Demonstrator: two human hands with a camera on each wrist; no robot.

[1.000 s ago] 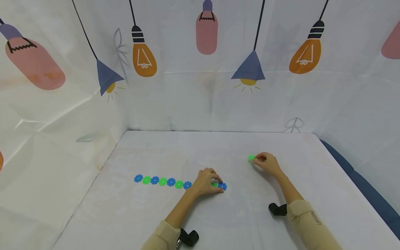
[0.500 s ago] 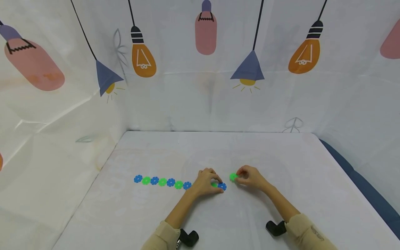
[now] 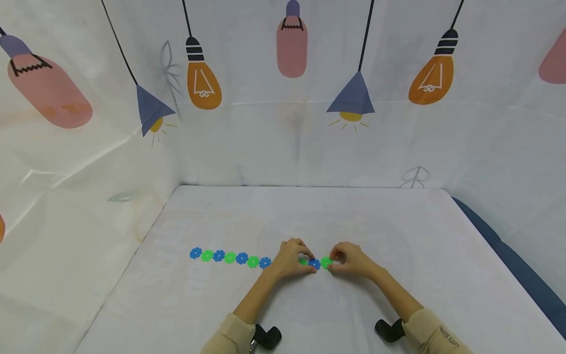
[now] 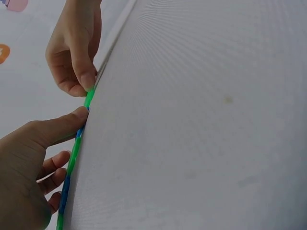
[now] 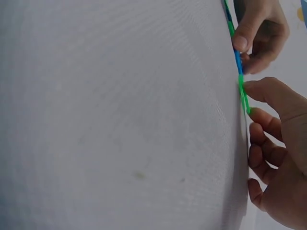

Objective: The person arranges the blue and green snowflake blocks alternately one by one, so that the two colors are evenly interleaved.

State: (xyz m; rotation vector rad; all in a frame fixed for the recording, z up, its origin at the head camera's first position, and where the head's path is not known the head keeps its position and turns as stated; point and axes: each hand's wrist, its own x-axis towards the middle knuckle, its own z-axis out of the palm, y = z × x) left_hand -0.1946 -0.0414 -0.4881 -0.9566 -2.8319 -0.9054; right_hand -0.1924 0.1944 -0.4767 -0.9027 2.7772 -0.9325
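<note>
A row of flower-shaped plastic discs in alternating blue and green lies on the table, starting from a blue disc [image 3: 196, 252] at its left end. My left hand [image 3: 288, 259] covers part of the row; its thumb and forefinger hold the blue disc [image 3: 314, 264] by its edges. Just right of that one, my right hand [image 3: 355, 260] pinches a green disc [image 3: 326, 262] by its rim between thumb and forefinger. This green disc [image 5: 244, 98] meets the blue one edge to edge in the right wrist view and looks slightly tilted; whether they interlock I cannot tell.
A white table [image 3: 185, 314] carries the row. Behind it hangs a pale cloth [image 3: 265, 142] printed with lamps and bulbs. Black curved pieces [image 3: 268, 338] stick out at both wrists by the beige sleeves.
The right hand has brought the green disc left and nearer, from the table's right side to the row's right end. The left hand has stayed in place on the blue disc.
</note>
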